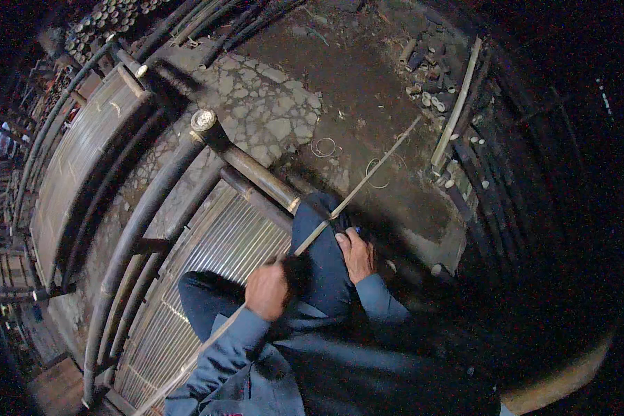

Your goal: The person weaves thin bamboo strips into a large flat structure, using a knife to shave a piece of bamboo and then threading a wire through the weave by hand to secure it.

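Note:
A long, thin, pale strip, which looks like split bamboo, runs across my lap from the floor ahead down past my left forearm. My left hand is closed around it, knuckles up, in front of my body. My right hand is closed beside my raised knee, just right of the strip. Something dark lies at its fingertips where the strip crosses the knee; its shape is lost in shadow. The strip rests over the dark blue trouser leg there.
I sit on a bamboo bench with a slatted seat and thick pole rails. A second bamboo bench stands left. Cut bamboo pieces lie at far right near stacked poles. Thin curled shavings lie on the floor.

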Tool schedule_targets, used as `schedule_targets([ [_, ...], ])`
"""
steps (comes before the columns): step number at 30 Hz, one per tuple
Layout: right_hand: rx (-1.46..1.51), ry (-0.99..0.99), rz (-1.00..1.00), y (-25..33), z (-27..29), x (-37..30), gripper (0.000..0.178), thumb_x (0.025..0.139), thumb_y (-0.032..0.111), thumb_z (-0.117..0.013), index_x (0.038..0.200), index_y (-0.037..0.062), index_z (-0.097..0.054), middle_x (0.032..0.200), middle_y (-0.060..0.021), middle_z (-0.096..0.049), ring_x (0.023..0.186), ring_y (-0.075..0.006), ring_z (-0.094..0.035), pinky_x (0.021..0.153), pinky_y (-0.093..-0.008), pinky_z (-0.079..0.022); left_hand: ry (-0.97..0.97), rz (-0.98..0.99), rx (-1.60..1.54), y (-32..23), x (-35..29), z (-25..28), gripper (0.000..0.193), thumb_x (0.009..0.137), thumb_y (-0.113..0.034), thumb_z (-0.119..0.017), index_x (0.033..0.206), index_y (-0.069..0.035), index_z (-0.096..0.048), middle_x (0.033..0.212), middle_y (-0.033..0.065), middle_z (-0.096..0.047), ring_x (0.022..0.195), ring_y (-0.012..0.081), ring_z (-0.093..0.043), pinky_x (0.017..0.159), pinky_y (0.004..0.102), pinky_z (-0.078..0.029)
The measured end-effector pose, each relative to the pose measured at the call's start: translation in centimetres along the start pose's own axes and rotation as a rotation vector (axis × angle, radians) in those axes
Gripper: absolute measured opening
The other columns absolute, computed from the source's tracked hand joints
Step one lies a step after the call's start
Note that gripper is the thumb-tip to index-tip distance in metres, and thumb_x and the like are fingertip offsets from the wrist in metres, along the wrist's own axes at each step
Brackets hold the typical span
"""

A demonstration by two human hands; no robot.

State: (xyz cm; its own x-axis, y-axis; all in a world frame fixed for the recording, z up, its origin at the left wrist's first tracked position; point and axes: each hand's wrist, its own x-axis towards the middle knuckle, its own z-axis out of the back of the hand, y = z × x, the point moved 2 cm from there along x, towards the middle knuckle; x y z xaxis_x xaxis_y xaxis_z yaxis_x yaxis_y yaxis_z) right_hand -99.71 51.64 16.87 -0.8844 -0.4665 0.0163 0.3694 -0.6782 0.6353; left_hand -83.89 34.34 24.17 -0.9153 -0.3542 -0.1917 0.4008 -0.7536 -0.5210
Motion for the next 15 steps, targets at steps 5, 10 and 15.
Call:
schedule_targets([
  [5,0.193,-0.003,-0.102,-2.2,0.3,0.2,0.042,0.097,0.038,-0.055,0.113,0.0002,-0.063,0.104,-0.0269,-0.066,0.098,-0.0460,-0.063,0.080,-0.0467,-0.049,0.035,0.075,-0.239,0.9,-8.2,5.4,0.024,0.081,-0.011,-0.059,0.104,-0.004,-0.061,0.090,0.0236,-0.065,0.077,0.0448,-0.063,0.066,0.0517,-0.049],
  [10,0.000,-0.011,-0.119,-6.3,0.8,3.9,0.049,0.099,0.042,-0.050,0.115,-0.0024,-0.063,0.109,-0.0285,-0.064,0.104,-0.0444,-0.060,0.089,-0.0441,-0.045,0.097,0.134,-0.160,5.6,-15.9,9.4,0.021,0.080,-0.016,-0.067,0.095,-0.001,-0.066,0.085,0.0214,-0.065,0.075,0.0423,-0.062,0.062,0.0470,-0.049],
  [15,0.023,0.099,-0.197,-10.0,4.5,9.5,0.054,0.100,0.046,-0.047,0.119,-0.0020,-0.062,0.117,-0.0251,-0.063,0.111,-0.0435,-0.057,0.098,-0.0454,-0.042,-0.097,0.451,-0.142,8.7,-22.6,13.1,0.014,0.082,-0.014,-0.074,0.092,-0.004,-0.071,0.091,0.0149,-0.070,0.084,0.0338,-0.062,0.080,0.0408,-0.045],
])
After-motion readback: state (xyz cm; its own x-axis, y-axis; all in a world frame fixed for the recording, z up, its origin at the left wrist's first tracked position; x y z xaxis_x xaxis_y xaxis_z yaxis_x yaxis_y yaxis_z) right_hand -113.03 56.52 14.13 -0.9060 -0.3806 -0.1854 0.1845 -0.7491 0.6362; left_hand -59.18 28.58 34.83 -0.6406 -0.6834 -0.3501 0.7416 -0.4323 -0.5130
